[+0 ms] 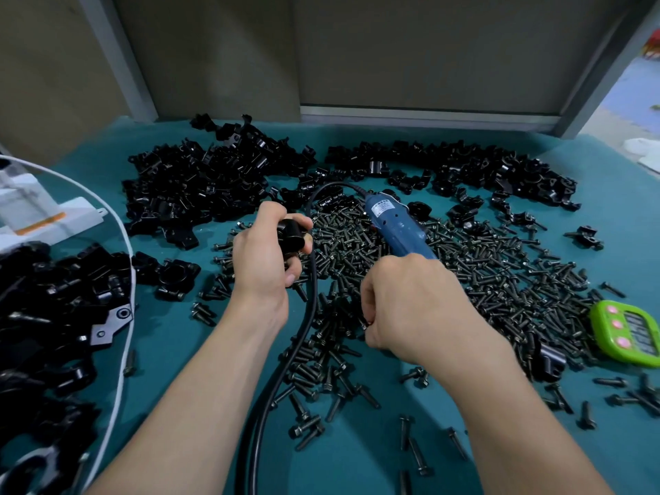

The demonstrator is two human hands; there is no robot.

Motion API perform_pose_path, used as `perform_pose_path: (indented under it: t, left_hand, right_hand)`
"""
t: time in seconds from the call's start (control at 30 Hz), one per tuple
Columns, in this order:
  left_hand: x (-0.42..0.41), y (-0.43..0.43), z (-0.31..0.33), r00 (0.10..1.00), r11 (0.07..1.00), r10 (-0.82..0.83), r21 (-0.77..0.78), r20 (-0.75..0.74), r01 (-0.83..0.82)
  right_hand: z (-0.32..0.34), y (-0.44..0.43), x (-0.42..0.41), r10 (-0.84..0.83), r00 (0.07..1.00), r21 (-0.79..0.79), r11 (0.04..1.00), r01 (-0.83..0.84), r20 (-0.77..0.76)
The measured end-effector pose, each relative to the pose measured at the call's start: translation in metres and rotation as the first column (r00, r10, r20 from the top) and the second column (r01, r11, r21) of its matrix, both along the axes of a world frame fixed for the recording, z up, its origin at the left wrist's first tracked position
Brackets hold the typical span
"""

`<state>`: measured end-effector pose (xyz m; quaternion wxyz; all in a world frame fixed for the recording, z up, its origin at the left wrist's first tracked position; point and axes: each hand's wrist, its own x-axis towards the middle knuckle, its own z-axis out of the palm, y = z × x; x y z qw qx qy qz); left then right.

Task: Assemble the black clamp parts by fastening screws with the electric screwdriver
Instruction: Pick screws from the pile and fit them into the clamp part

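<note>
A teal table (168, 337) is carrying everything, and the screw heap (482, 280) spread across its middle is serving as my marker. Behind the heap, loose clamp parts (200, 180) are lying in two black piles. Well to the heap's left, more black pieces (53, 298) are sitting inside a loop of white cord (121, 316).

Over the near edge of the heap, the right hand (410, 301) is wrapping its curled fingers round the lower body of the blue electric screwdriver (400, 226). The tool's back end is angling up over the heap, and its tip is hiding under the hand. At the heap's left edge, the left hand (264, 259) is pinching one black clamp part (293, 234) between thumb and curled fingers, lifted off the table.

The black cable (303, 334) is running between the two forearms along the heap's left side. I judge that it could snag a wrist and tug the bit off a screw head. With the tip hidden and the part held in the air, a slipping bit could also jab the holding fingers, or a screw could start crooked.

A green timer (628, 330) is sitting at the heap's right edge, its display unreadable. A white label on the screwdriver is showing print too small to read.
</note>
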<state>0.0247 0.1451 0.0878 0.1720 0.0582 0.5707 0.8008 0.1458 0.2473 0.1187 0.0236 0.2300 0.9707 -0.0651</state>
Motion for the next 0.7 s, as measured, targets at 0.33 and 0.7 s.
perform_pose_path:
  t: [0.33,0.7]
  left_hand:
    - [0.002,0.001,0.001,1.0,1.0,-0.013,0.0,-0.024,0.013]
    - [0.002,0.002,-0.001,0.999,1.0,-0.023,-0.008,-0.042,0.023]
  right_hand:
    - [-0.021,-0.005,-0.017,-0.105,0.974,0.023,0.993,0.112,-0.199]
    - [-0.024,0.004,-0.01,-0.052,0.968,-0.117,0.993,0.023,-0.247]
